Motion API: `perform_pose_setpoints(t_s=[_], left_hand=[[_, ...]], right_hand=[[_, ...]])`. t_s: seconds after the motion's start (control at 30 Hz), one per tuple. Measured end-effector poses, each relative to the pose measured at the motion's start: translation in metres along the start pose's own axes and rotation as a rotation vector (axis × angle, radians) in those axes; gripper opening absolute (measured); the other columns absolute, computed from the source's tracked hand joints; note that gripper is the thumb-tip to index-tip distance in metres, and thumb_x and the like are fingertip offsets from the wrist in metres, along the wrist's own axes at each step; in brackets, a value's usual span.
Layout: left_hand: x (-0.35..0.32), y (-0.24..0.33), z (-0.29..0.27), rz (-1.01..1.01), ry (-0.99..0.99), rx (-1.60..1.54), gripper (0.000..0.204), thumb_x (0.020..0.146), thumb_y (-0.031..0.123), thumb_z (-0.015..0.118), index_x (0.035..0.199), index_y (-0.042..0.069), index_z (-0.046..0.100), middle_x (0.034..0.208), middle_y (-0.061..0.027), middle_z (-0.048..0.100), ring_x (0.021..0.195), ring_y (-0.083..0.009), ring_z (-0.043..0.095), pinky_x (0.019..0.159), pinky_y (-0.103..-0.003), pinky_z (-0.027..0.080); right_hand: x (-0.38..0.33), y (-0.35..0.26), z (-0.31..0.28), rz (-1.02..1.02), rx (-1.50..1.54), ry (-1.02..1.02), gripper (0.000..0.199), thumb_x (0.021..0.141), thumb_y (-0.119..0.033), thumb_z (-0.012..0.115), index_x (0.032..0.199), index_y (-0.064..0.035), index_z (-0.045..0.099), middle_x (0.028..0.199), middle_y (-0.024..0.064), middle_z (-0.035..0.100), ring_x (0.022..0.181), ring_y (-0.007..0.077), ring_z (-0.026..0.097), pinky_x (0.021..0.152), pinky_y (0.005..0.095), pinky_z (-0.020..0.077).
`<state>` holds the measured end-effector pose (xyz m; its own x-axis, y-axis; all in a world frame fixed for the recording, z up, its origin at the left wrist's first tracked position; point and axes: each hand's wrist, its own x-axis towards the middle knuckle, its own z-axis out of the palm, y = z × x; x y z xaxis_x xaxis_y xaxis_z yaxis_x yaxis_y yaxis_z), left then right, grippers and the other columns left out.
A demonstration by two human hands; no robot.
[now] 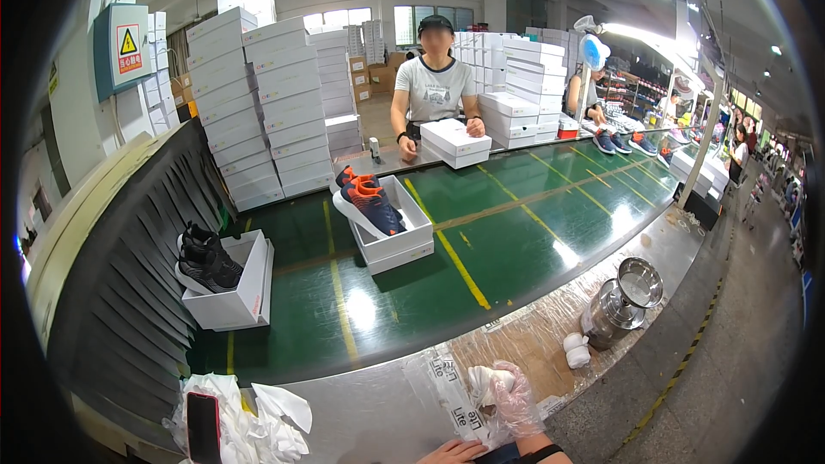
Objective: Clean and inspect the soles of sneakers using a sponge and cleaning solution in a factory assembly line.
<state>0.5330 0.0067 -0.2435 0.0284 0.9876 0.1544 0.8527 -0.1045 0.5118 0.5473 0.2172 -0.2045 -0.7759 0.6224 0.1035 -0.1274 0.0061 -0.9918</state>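
My left hand [457, 453] is bare and lies flat at the bench edge, low in view, its fingers stretched out with nothing held. A thin clear plastic glove covers my right hand [518, 404], whose fingers are closed round a white cloth wad [486, 384]. Beneath and beside the wad, a printed clear plastic sheet [449, 391] lies on the bench. Farther right sit another white wad [577, 350] and a shiny metal container [612, 314] with a round metal dish [640, 282] at its top.
A green conveyor belt [481, 236] carries open boxes with black shoes [209, 259] and navy-orange shoes [371, 202]. Across it, a person handles a white shoebox [455, 144]. Stacked shoeboxes [288, 107] stand behind. A phone [204, 426] rests on white paper [266, 430] at left.
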Motion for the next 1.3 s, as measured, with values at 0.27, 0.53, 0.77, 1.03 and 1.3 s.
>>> perform_pose_setpoints(t_s=[0.27,0.53,0.77,1.03,1.3], left_hand=[[0.003,0.003,-0.007,-0.040,-0.037,-0.119,0.035,0.081,0.033,0.056,0.094,0.002,0.065,0.141,-0.0206,0.040,0.135,-0.0338,0.030,0.108,-0.054,0.021],[0.004,0.002,-0.003,-0.041,-0.015,-0.126,0.037,0.082,0.032,0.055,0.099,0.001,0.065,0.142,-0.0199,0.040,0.135,-0.0336,0.030,0.109,-0.054,0.020],[0.006,0.000,-0.003,-0.048,-0.021,-0.140,0.037,0.082,0.033,0.055,0.099,0.002,0.065,0.143,-0.0201,0.039,0.136,-0.0335,0.029,0.109,-0.054,0.019],[0.002,-0.011,0.020,0.099,0.115,0.149,0.039,0.082,0.035,0.055,0.098,0.001,0.065,0.143,-0.0201,0.039,0.136,-0.0338,0.029,0.108,-0.054,0.020],[0.005,-0.015,0.022,0.135,0.162,0.272,0.037,0.082,0.032,0.055,0.096,0.000,0.066,0.141,-0.0202,0.042,0.134,-0.0341,0.032,0.108,-0.053,0.021]], right_hand=[[-0.001,-0.006,0.001,-0.001,-0.007,0.000,0.027,0.089,-0.009,0.061,0.114,-0.0007,0.055,0.110,0.0082,0.059,0.100,0.0146,0.056,0.088,0.0278,0.0453],[0.000,-0.001,-0.002,0.016,0.028,-0.003,0.027,0.088,-0.009,0.061,0.113,-0.0008,0.055,0.109,0.0082,0.060,0.100,0.0150,0.056,0.088,0.0278,0.0454],[0.001,-0.003,-0.002,-0.004,-0.022,0.003,0.027,0.088,-0.009,0.062,0.113,-0.0009,0.056,0.110,0.0086,0.060,0.100,0.0154,0.057,0.088,0.0282,0.0456],[0.000,-0.005,-0.003,-0.027,-0.041,-0.008,0.026,0.089,-0.008,0.061,0.114,-0.0024,0.054,0.102,0.0045,0.058,0.089,0.0103,0.055,0.079,0.0244,0.0477],[0.002,-0.016,0.000,-0.042,-0.043,-0.006,0.026,0.089,-0.008,0.060,0.114,-0.0013,0.055,0.104,0.0058,0.059,0.093,0.0117,0.056,0.083,0.0258,0.0468]])
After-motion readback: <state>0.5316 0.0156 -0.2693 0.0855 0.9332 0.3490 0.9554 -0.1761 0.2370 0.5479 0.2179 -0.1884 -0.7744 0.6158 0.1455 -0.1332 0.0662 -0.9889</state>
